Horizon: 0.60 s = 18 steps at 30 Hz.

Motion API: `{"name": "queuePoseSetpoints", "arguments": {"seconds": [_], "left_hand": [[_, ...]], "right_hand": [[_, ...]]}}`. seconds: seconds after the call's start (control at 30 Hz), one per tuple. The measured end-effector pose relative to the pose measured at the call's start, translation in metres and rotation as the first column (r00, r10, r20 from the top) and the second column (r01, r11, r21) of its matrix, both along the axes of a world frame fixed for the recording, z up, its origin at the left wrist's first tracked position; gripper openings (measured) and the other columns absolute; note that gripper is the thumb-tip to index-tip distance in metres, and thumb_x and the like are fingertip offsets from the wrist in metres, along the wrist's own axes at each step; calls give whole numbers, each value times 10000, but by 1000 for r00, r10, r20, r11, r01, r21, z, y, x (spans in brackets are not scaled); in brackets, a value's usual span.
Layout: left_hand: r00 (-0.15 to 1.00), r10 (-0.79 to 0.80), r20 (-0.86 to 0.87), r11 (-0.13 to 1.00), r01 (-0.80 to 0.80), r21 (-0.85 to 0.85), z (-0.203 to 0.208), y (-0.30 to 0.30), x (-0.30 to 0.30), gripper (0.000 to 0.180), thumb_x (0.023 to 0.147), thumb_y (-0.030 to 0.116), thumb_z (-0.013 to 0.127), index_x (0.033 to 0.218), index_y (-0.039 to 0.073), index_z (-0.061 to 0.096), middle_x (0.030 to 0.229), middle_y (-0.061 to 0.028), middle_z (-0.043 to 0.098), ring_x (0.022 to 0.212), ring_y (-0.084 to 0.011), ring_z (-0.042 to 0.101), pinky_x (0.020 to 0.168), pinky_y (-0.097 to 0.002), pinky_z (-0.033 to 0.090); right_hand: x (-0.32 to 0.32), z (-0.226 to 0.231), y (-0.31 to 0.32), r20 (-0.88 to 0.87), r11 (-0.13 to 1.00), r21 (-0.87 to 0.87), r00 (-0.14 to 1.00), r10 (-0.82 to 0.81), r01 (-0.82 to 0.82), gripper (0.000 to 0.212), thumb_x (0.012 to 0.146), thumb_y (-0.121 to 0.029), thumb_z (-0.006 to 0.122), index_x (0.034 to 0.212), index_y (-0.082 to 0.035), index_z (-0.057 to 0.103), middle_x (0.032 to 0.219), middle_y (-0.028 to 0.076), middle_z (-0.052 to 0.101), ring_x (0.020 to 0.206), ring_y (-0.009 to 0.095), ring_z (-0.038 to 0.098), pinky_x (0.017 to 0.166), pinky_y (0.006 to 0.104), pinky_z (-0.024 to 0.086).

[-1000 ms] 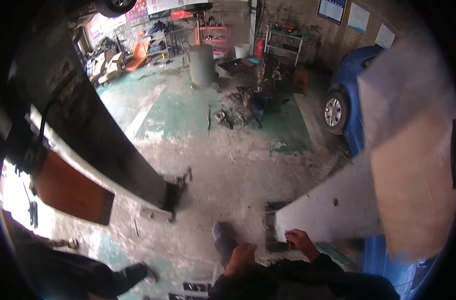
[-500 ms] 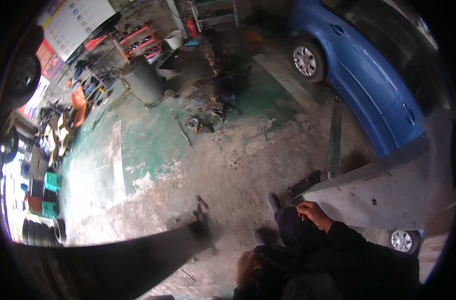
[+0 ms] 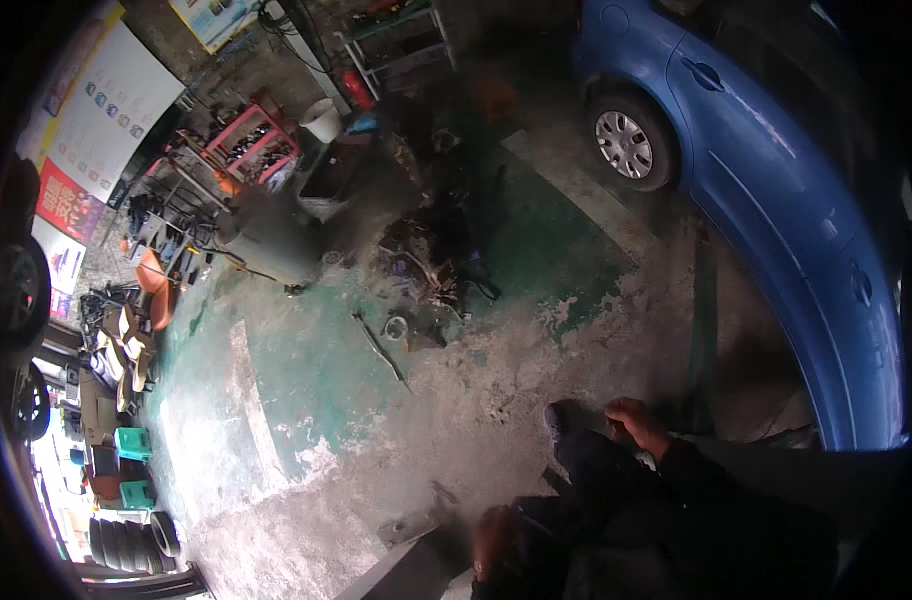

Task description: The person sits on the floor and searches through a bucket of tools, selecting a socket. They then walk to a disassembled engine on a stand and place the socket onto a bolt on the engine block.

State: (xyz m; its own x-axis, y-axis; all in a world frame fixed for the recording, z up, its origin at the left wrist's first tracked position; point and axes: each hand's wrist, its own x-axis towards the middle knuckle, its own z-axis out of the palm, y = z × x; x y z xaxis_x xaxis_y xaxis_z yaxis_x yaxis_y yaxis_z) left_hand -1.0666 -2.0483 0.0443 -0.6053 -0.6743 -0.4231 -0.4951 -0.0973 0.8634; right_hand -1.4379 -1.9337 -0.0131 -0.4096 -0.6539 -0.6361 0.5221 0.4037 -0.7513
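My right hand is held in front of my right leg, its fingers curled closed. Whatever may be inside that hand is too small or hidden to make out. My left hand hangs low beside my left leg, dark and blurred, so its fingers cannot be told apart. Below and between the hands are my dark-clothed legs and a shoe on the worn floor. Neither hand touches the blue car to the right.
A grey post-like edge rises at the lower left. Ahead lie a long rod, a greasy heap of mechanical parts and a grey drum. A red tool rack, a white bucket and stacked tyres stand farther left.
My view has tilted upward, so the car, drum and rod sit lower in it. The pale panel at right has left the view. Both hands stay close to my body; the right remains closed.
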Motion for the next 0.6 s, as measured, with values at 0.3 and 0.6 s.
{"name": "queuePoseSetpoints", "arguments": {"seconds": [0.3,0.6], "left_hand": [[949,-313,35,939,314,-142,-5,-210,-171,248,881,194,581,1061,23,575,922,-158,582,836,-293,546,729,-380,439],[936,-304,-178,913,233,-334,-46,-470,-324,217,940,211,533,867,12,582,684,-84,588,610,-193,586,524,-343,470]], "right_hand": [[-110,15,-128,-39,992,37,992,-120,122,230,960,-271,555,904,-51,594,775,46,544,690,158,519,698,366,443],[-223,8,-286,-206,899,303,943,-263,317,229,968,-301,557,943,-74,585,840,37,529,735,160,514,732,377,459]]}}
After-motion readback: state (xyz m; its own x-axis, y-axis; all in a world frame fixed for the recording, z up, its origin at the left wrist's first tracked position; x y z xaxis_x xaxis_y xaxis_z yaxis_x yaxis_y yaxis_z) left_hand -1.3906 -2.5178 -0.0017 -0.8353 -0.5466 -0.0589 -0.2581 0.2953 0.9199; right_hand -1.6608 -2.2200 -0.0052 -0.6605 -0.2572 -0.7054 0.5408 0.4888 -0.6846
